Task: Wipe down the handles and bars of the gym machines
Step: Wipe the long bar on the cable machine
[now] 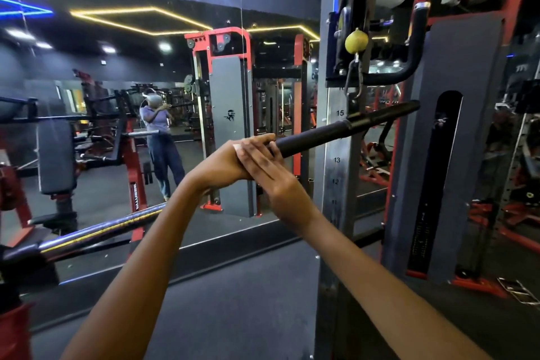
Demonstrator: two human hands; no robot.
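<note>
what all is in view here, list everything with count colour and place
cable bar: one, black, centre, hanging from a carabiner
cloth: one, pale, a small bit showing between the hands
yellow ball: one, on the cable above the bar
curved handle: one, black, upper right
numbered upright: one, grey steel, right of centre
weight stack cover: one, grey, right
barbell: one, chrome, lower left
wall mirror: one, left, reflecting a red and grey machine and the person
floor: dark, bottom
left hand: grips the bar's near end
right hand: fingers flat over the left hand
</note>
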